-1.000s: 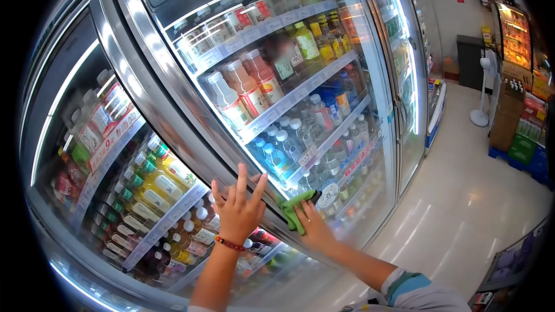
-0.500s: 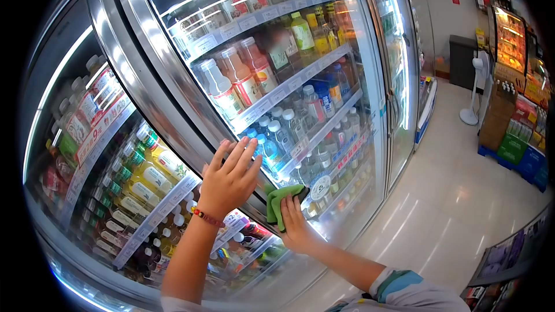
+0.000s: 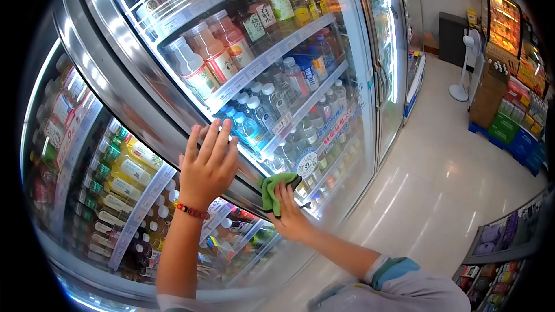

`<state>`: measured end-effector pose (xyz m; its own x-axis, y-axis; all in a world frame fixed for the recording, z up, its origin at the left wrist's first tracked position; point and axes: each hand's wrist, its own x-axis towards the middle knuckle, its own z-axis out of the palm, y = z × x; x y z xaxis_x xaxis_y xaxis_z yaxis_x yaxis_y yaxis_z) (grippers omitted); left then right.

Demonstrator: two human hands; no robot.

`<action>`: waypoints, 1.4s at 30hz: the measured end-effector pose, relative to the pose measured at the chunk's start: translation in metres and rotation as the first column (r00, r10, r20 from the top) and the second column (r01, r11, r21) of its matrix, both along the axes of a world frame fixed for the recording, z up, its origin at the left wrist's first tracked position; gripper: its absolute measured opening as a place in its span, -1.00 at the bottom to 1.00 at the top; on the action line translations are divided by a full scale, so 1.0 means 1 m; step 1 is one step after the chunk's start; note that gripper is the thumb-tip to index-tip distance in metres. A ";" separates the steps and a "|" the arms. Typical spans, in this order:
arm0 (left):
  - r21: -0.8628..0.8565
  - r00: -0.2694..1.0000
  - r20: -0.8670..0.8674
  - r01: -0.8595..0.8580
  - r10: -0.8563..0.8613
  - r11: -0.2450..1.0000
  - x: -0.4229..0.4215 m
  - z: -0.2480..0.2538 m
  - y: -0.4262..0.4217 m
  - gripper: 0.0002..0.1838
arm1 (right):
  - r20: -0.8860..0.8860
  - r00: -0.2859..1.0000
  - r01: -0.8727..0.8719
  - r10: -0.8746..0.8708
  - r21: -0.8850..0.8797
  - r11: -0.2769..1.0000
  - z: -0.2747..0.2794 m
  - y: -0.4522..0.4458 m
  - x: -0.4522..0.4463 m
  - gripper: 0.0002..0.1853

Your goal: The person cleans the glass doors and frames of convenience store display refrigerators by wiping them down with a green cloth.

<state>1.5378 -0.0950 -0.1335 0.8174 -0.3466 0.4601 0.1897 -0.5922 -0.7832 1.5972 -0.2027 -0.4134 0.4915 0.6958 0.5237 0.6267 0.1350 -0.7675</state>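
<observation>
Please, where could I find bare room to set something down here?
The widest bare patch is the floor, between the glass door on one side and the stacked boxes and low rack on the other. It looks narrower by the white fan. Behind that door it is crowded with bottles. Also tight: green cloth under the right hand, left hand nearby.

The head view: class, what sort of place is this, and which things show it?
Most likely a shop, perhaps a convenience store: a glass-door fridge stocked with bottled drinks, label strips along the shelf edges, and a lit display case at the far right.
</observation>
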 end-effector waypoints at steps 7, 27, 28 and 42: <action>-0.032 0.997 -0.059 -0.045 0.043 0.999 -0.001 -0.004 0.004 -0.60 | 0.090 0.996 -0.025 0.018 0.072 0.997 0.037 -0.003 0.002 -0.14; 0.106 0.949 -0.052 -0.303 0.310 0.947 0.001 -0.031 0.000 -0.27 | -0.137 0.990 -0.029 0.017 -0.082 0.996 -0.102 -0.002 0.012 -0.29; 0.106 0.951 -0.056 -0.298 0.305 0.949 0.001 -0.031 0.001 -0.27 | -0.141 0.990 -0.025 0.013 -0.084 0.996 -0.103 0.000 0.017 -0.29; 0.198 0.933 -0.018 -0.349 0.359 0.916 0.007 -0.037 0.007 -0.34 | -0.533 0.811 0.318 -0.241 0.056 0.947 -0.136 0.000 0.307 -0.17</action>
